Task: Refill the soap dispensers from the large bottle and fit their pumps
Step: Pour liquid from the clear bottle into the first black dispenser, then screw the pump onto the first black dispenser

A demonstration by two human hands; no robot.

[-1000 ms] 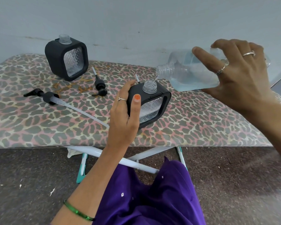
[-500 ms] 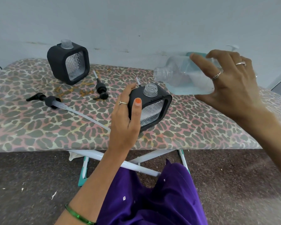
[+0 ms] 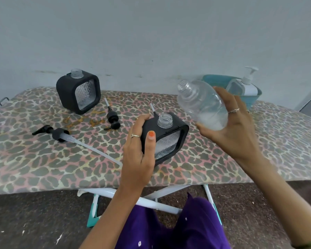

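My left hand (image 3: pixel 139 153) grips a black square dispenser (image 3: pixel 169 139) with an open clear neck, standing slightly tilted on the leopard-print board (image 3: pixel 34 168). My right hand (image 3: pixel 235 126) holds the large clear bottle (image 3: pixel 201 105) from below, its open mouth tipped up and to the left, above and right of the dispenser. A second black dispenser (image 3: pixel 78 90) stands open at the back left. A small black pump (image 3: pixel 112 116) lies between the two dispensers. A long-tubed black pump (image 3: pixel 61 135) lies on the left. Another pump's tube (image 3: pixel 152 107) shows behind the held dispenser.
A teal basket (image 3: pixel 221 81) at the back right holds a white pump bottle (image 3: pixel 246 85). The board's near edge runs just in front of my left wrist, with white and teal legs (image 3: pixel 151 200) beneath. A pale wall stands close behind.
The large bottle has lifted off the dispenser's neck and tipped back, its mouth now pointing up. Pouring has stopped. My left hand keeps its grip on the dispenser.
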